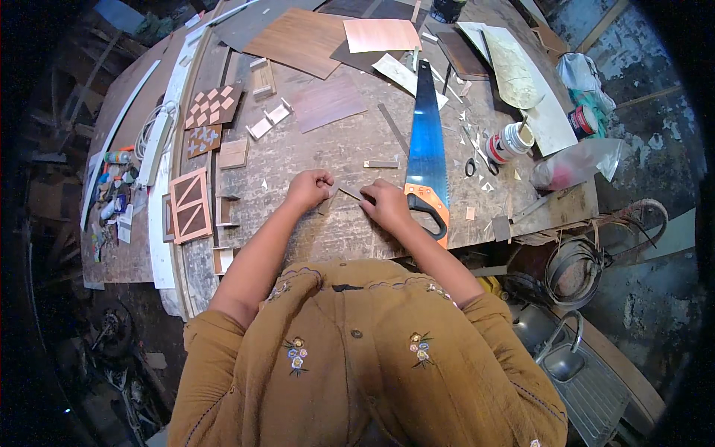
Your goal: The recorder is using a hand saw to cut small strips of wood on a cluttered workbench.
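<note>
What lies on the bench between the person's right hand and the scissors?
In the head view, the handsaw, its orange-black handle beside the right hand, separates it from the scissors.

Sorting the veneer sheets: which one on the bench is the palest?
The light pinkish-tan rectangular sheet at the far edge of the workbench; the neighbouring sheets are darker brown or grey.

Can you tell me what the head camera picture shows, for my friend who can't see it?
A person's left hand and right hand pinch a thin strip between them on a worn wooden workbench. A blue handsaw with an orange handle lies just right of the hands, and veneer sheets lie farther back.
</note>
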The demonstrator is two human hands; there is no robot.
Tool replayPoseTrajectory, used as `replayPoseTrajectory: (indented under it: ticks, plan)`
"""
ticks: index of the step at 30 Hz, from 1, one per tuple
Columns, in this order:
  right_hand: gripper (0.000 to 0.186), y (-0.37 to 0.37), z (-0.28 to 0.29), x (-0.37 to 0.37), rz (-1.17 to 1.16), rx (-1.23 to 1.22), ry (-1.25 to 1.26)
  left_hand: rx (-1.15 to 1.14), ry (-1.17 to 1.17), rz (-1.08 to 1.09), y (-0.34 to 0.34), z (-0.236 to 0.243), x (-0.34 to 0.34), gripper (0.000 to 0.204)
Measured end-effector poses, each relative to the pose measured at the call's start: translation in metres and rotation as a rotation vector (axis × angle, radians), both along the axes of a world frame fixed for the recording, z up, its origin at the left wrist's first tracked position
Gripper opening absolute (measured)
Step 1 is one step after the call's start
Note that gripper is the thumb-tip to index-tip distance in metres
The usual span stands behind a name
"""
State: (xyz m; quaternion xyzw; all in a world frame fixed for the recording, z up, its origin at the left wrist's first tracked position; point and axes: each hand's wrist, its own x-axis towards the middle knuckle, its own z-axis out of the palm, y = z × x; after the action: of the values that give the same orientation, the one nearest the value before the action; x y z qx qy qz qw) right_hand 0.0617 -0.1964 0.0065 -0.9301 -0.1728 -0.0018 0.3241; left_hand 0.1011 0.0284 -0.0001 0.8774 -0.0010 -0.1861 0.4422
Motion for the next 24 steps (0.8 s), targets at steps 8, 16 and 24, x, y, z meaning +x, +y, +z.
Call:
replayPoseTrajectory:
  ticks: [8, 16, 24]
  plan:
    - [0.023, 0.001, -0.003, 0.000, -0.015, 0.045, -0.013, 0.096, -0.014, -0.006, -0.001, 0.002, 0.002, 0.022]
    - [0.019, -0.004, 0.017, 0.007, -0.050, -0.058, 0.138, 0.031, -0.016, 0.024, 0.001, 0.003, -0.006, 0.021]
    - [0.021, -0.029, 0.004, 0.061, -0.149, -0.246, -0.151, 0.129, -0.097, 0.012, -0.005, 0.001, -0.003, 0.028]
